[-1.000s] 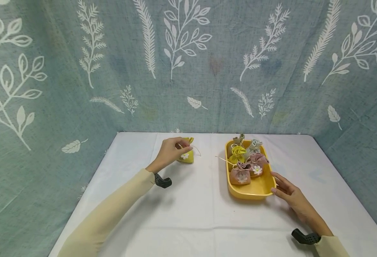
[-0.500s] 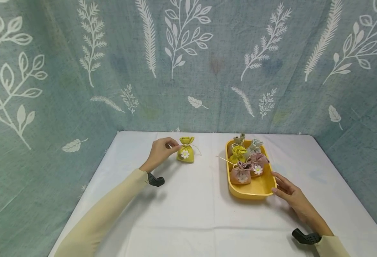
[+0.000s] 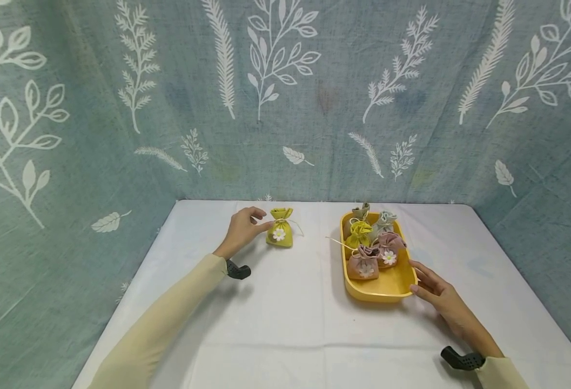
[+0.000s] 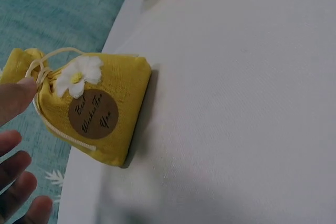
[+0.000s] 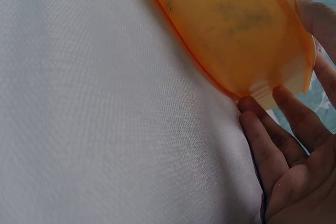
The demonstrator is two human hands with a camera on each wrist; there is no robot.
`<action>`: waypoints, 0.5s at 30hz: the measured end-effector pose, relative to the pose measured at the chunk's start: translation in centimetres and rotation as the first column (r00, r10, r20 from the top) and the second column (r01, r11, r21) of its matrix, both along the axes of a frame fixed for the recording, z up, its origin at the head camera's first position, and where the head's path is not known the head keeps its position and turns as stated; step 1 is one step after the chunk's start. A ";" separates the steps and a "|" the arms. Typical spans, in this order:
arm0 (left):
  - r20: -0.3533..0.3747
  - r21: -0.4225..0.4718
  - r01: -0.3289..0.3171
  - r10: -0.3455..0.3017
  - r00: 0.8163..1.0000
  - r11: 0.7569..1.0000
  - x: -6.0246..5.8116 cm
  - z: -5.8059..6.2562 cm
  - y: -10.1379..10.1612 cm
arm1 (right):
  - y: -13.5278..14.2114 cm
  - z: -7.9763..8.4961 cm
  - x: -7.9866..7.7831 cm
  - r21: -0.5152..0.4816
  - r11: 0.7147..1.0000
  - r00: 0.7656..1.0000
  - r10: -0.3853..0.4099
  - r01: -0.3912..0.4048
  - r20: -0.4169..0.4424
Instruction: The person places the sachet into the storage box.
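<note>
A yellow drawstring pouch (image 3: 279, 232) with a white flower stands upright near the far edge of the white table. A round label reading "Best Wishes For You" shows on it in the left wrist view. Beside it is my left hand (image 3: 242, 229), its thumb (image 4: 17, 98) at the tied neck and the other fingers spread away from the cloth. At the right, my right hand (image 3: 443, 297) holds the near right corner of a yellow tray (image 3: 380, 297), with thumb and fingers against its rim and outer wall.
Inside the tray are several pouches: a yellow one (image 3: 360, 233), a pale grey-green one (image 3: 384, 222), an olive one (image 3: 361, 209) and two pinkish ones. One cord (image 3: 340, 241) hangs over its left rim. A leaf-patterned curtain (image 3: 295, 97) borders the table.
My left hand has let go of the yellow pouch's neck and drawn back to the left, leaving the pouch standing. The right hand and tray have stayed put.
</note>
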State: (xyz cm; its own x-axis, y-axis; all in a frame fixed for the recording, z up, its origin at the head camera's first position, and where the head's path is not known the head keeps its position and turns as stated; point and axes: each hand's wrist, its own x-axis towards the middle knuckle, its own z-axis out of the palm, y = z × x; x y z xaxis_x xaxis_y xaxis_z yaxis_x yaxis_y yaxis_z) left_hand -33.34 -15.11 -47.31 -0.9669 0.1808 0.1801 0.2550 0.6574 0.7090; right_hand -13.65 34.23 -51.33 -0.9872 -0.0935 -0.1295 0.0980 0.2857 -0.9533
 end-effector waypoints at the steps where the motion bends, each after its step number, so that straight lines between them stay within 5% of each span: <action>1: 0.016 -0.006 0.006 -0.006 1.000 1.000 -0.1 -0.1 0.1 | 0.0 0.0 0.0 0.002 1.000 1.000 0.001 -0.001 -0.002; 8: 0.083 -0.033 0.067 -0.064 0.995 0.997 -0.8 -0.5 1.0 | 0.1 0.0 0.0 0.006 1.000 1.000 0.005 -0.005 -0.005; 15: 0.075 -0.017 0.105 -0.103 0.992 0.994 -1.0 -0.7 1.8 | 0.0 0.0 -0.1 -0.001 1.000 1.000 -0.004 0.004 -0.001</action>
State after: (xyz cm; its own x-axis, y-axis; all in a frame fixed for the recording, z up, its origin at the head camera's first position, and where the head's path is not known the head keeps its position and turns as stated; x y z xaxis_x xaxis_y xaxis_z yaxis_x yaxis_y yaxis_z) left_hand -34.38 -13.30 -48.05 -0.9531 0.2843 0.1041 0.2704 0.6448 0.7149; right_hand -13.74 34.23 -51.29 -0.9876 -0.0899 -0.1288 0.0984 0.2846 -0.9536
